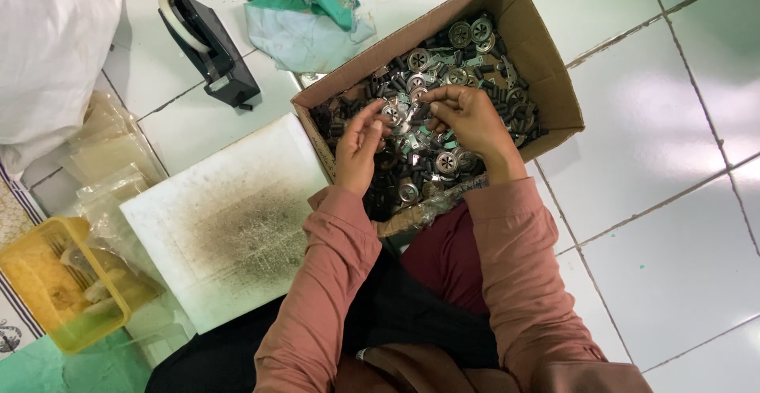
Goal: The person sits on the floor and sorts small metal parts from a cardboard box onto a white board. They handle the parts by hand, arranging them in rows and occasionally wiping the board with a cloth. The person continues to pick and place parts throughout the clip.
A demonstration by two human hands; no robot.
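Note:
An open cardboard box (546, 60) on the tiled floor is filled with several small metal discs (446, 162) and black cylindrical pieces (372, 88). My left hand (360, 144) reaches into the box's near left part, its fingertips pinching a small round metal part (390, 113). My right hand (467, 116) hovers over the middle of the box, fingers curled together over a small piece among the parts. The fingertips of both hands nearly meet. Pink sleeves cover both arms.
A stained white board (229, 219) lies left of the box. A black tape dispenser (210, 45) stands behind it. A yellow plastic basket (59, 290), clear plastic bags (111, 151), a white sack (47, 45) and crumpled green cloth (313, 9) lie around. White floor tiles (673, 163) extend to the right.

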